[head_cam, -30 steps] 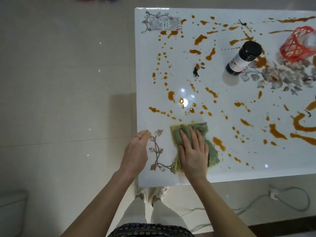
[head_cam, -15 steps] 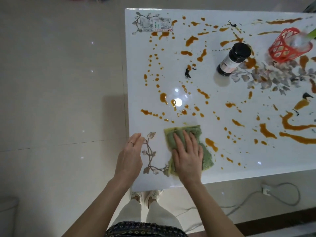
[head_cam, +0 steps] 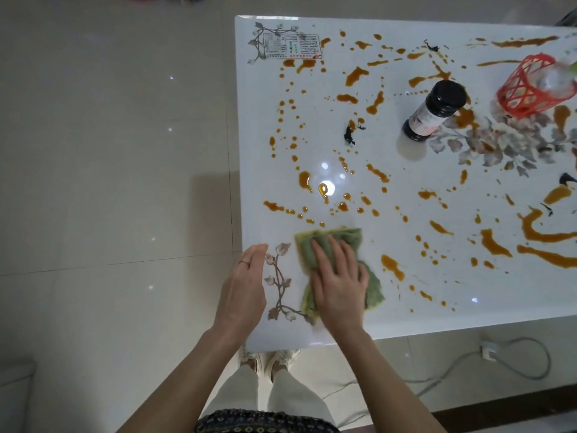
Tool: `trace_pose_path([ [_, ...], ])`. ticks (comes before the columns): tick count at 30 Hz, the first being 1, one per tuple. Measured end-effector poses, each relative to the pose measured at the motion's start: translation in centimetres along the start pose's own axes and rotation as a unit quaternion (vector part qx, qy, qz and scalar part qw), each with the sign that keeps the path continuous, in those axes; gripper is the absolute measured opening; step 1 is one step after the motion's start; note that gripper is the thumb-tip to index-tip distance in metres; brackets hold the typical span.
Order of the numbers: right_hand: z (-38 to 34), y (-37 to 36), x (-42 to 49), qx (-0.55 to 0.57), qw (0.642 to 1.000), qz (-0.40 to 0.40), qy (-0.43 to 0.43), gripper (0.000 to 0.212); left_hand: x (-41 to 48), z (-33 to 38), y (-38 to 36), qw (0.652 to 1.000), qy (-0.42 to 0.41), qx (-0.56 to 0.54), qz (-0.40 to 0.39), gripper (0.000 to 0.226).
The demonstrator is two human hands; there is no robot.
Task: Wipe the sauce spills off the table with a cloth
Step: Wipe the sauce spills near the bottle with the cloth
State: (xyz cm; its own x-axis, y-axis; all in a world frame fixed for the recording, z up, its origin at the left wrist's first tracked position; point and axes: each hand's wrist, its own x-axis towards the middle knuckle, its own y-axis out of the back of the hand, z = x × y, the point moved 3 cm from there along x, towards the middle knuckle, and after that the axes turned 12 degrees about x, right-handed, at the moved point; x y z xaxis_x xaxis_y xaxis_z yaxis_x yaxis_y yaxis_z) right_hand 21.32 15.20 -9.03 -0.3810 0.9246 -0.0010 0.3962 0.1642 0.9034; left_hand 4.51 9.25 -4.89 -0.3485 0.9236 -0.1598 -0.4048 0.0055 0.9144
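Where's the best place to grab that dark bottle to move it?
Probably round the labelled middle of the bottle, below its wide cap, coming from the near left. It stands upright and round, and the basket sits close on its right.

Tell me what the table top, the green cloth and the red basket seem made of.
Table top: probably glass or glazed stone, glossy white, mirroring lights. Green cloth: soft fuzzy fabric, rumpled folds. Red basket: likely moulded plastic, open lattice.

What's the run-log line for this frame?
phase: wipe | right hand: flat on cloth | left hand: at table edge | sauce spills: mostly uncleaned
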Motion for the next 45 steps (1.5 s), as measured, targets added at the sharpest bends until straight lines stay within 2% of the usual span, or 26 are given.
trace_pose_path([
  [2,0.1,-0.1,-0.5,0.01,0.997,0.04,-0.062,0.05,0.1,-0.1,0.0,1.0,0.006,-0.008,0.003,0.064],
  [4,-1.4,-0.6,-1.1,0.021,0.996,0.053,-0.073,0.05,0.4,0.0,0.1,1.0,0.018,-0.022,0.008,0.066],
  [9,-6.9,-3.0,3.3,0.029,0.996,0.015,0.087,0.043,2.8,-0.4,1.8,0.995,0.047,-0.08,0.028,0.052],
  [14,-8.4,-4.0,8.9,-0.007,0.991,-0.013,0.133,0.04,4.6,-1.6,2.2,0.996,0.062,-0.05,0.033,0.05],
  [16,-7.3,-3.4,10.2,-0.016,0.995,-0.012,0.097,0.042,4.9,-1.7,1.7,0.999,0.047,-0.013,0.016,0.055],
  [20,-2.7,-1.4,10.7,-0.043,0.998,-0.005,-0.049,0.05,5.1,-1.3,1.0,0.999,0.012,0.051,-0.007,0.051],
  [23,-0.4,-0.2,8.7,-0.048,0.993,0.027,-0.104,0.054,4.9,-0.9,0.3,0.996,-0.016,0.089,-0.002,0.055],
  [26,-1.9,-1.0,5.9,-0.042,0.993,0.035,-0.105,0.058,4.6,-0.8,-0.3,0.992,-0.036,0.117,-0.009,0.061],
  [29,-4.8,-2.2,5.0,-0.038,0.999,-0.004,-0.029,0.057,4.6,-0.9,-0.3,0.99,-0.05,0.129,-0.013,0.061],
  [32,-4.5,-2.0,7.3,-0.043,0.998,-0.037,0.041,0.054,4.8,-0.6,-0.1,0.988,-0.06,0.14,-0.018,0.061],
  [34,-2.6,-1.3,8.3,-0.043,0.998,-0.037,0.012,0.053,5.1,-0.2,-0.2,0.987,-0.057,0.148,-0.026,0.064],
  [38,1.6,0.3,7.1,-0.031,0.989,0.038,-0.137,0.055,5.5,0.5,-0.2,0.983,-0.083,0.157,-0.042,0.066],
  [40,1.0,0.1,5.6,-0.04,0.986,0.052,-0.154,0.056,5.5,0.2,-0.7,0.979,-0.089,0.167,-0.076,0.064],
  [42,-1.2,-0.9,4.6,-0.039,0.991,0.029,-0.121,0.058,5.6,0.2,-1.0,0.974,-0.087,0.187,-0.098,0.066],
  [45,-3.1,-1.6,5.6,-0.051,0.998,-0.018,-0.011,0.057,5.7,0.2,-1.0,0.963,-0.095,0.216,-0.128,0.077],
])
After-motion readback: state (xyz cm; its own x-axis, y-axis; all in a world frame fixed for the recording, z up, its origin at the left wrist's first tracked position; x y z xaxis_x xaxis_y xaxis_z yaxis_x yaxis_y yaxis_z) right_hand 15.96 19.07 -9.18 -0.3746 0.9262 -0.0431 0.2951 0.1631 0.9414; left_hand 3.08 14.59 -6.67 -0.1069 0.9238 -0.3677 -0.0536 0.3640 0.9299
